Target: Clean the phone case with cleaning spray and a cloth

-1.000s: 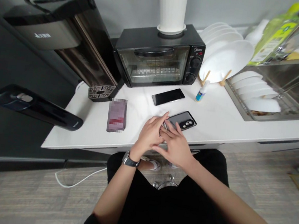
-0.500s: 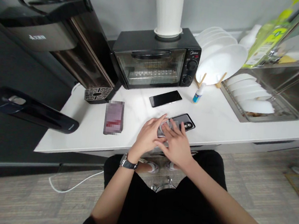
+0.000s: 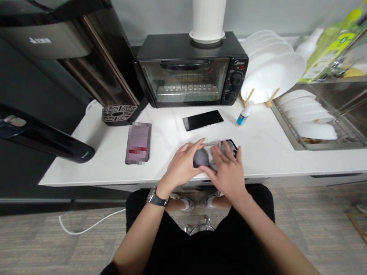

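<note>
A dark, see-through phone case [image 3: 200, 158] lies at the counter's front edge, largely covered by my hands. My left hand [image 3: 183, 163] grips its left end between thumb and fingers. With bent fingers, my right hand [image 3: 229, 171] presses a crumpled pale grey wipe [image 3: 215, 151] onto the case, near its camera end. That hand is slightly blurred. Just behind them a black phone [image 3: 203, 120] lies flat, screen up. A small white spray bottle with a blue label [image 3: 243, 115] stands upright to its right.
A toaster oven [image 3: 190, 76] stands at the back, left of racked white plates [image 3: 273, 77]. The sink [image 3: 355, 108] with stacked dishes is on the right. A water dispenser [image 3: 90, 52], a dark bottle-like object [image 3: 38, 134] and a blurred-out flat object [image 3: 138, 143] are on the left.
My right hand has slid right along the phone case with the wipe, toward the camera end, baring more of the left part. My left hand stays on its left end.
</note>
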`<state>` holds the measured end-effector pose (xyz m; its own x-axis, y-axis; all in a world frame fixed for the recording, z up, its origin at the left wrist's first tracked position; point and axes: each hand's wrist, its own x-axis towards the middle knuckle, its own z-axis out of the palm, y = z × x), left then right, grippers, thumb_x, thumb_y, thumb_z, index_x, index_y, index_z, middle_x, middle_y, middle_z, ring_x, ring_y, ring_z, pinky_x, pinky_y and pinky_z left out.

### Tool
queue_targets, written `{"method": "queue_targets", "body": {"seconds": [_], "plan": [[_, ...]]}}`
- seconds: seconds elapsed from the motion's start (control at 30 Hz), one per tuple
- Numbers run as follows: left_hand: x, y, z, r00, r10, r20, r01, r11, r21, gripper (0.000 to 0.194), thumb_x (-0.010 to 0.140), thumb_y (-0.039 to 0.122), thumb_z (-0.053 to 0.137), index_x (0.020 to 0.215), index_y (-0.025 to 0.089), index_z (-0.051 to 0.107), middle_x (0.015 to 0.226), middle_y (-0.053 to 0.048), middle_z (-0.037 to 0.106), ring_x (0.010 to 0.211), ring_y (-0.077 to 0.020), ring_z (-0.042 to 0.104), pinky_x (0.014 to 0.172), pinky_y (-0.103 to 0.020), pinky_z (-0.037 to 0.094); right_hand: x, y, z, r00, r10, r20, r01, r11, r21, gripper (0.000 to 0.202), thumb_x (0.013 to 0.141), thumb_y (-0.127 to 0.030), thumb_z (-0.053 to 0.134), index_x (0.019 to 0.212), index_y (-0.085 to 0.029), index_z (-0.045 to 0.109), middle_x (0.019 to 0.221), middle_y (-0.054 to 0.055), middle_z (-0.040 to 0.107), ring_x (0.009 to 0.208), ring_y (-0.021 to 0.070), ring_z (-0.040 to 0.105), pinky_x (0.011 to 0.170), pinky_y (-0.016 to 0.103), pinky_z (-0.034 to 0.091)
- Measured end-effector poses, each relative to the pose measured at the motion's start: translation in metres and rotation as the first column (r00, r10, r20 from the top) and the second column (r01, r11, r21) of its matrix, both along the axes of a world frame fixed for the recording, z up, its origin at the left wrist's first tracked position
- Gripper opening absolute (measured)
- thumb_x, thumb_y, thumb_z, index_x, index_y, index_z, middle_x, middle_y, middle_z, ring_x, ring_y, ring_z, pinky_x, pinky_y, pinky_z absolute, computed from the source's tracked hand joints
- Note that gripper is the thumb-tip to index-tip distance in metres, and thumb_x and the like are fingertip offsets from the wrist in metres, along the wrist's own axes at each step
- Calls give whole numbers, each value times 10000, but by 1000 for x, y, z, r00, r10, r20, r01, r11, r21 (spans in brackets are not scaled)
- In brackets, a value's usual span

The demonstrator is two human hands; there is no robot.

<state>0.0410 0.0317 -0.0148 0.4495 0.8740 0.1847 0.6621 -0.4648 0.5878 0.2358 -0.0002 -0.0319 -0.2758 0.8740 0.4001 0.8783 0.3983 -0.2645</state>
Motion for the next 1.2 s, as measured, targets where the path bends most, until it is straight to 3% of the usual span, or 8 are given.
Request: {"method": "queue_targets", "body": {"seconds": [0.1, 0.2, 0.4, 0.5, 0.67, 0.77, 0.93, 1.2], "plan": [[-4, 1, -5, 1000, -1, -3, 1, 1000, -2, 922, 848, 128, 702, 1652, 276, 276, 1523, -51, 615, 1342, -265, 535, 1155, -440, 460, -34, -17, 4, 974, 199, -105, -209, 974, -87, 684, 1016, -649, 512, 1448, -129, 615, 1494, 147, 632, 1548, 379, 396, 1284, 720, 151], [-5, -1, -5, 1000, 17, 2, -17, 1000, 0, 947, 846, 185, 756, 1653, 296, 274, 1532, -47, 607, 1348, -277, 531, 1163, -457, 451, -17, -15, 7, 961, 245, -128, -262, 957, -128, 559, 1038, -604, 510, 1417, -221, 656, 1448, 95, 674, 1556, 359, 392, 1271, 750, 142], [0, -1, 2, 999, 32, 2, -32, 999, -14, 1020, 824, 402, 858, 1649, 326, 262, 1524, -41, 618, 1354, -304, 528, 1178, -504, 409, 48, 17, 1, 998, -67, 17, 67, 998, 20, 494, 1055, -520, 520, 1440, -236, 641, 1436, 99, 684, 1540, 421, 397, 1220, 836, 103], [-1, 2, 0, 999, 37, 32, -36, 999, -36, 981, 840, 365, 835, 1648, 309, 282, 1521, -57, 614, 1342, -293, 546, 1171, -481, 430, 16, 12, 0, 996, -83, -8, 84, 996, 22, 624, 1033, -595, 518, 1430, -129, 636, 1468, 184, 645, 1530, 459, 396, 1225, 829, 90], [-7, 0, -5, 998, 56, 19, -55, 998, -33, 932, 827, 96, 712, 1648, 271, 306, 1528, -48, 611, 1297, -261, 550, 1145, -429, 465, -37, -16, 9, 959, 249, -138, -264, 960, -96, 698, 997, -671, 535, 1435, -137, 630, 1472, 155, 651, 1542, 387, 406, 1271, 724, 207], [-7, -3, -2, 997, 73, 22, -72, 997, -30, 969, 829, 193, 792, 1652, 281, 288, 1531, -35, 613, 1295, -271, 536, 1151, -442, 454, -4, -12, 9, 960, 259, -106, -270, 956, -111, 530, 1049, -560, 515, 1432, -219, 647, 1465, 87, 666, 1553, 361, 396, 1259, 723, 240], [-1, -1, 1, 997, 78, 3, -77, 996, -32, 1034, 806, 396, 871, 1649, 321, 278, 1526, -20, 620, 1242, -292, 551, 1148, -483, 433, 55, 14, 3, 1000, -31, -4, 31, 1000, 0, 516, 1066, -527, 481, 1455, -225, 634, 1466, 88, 662, 1563, 437, 343, 1229, 805, 165], [-6, 0, -1, 999, 52, -9, -52, 998, -21, 986, 824, 132, 739, 1667, 298, 255, 1525, -25, 621, 1250, -275, 554, 1124, -441, 458, -29, -13, 4, 950, 287, -122, -297, 952, -69, 698, 988, -668, 556, 1457, -154, 620, 1483, 128, 645, 1550, 362, 398, 1282, 663, 257]]}}
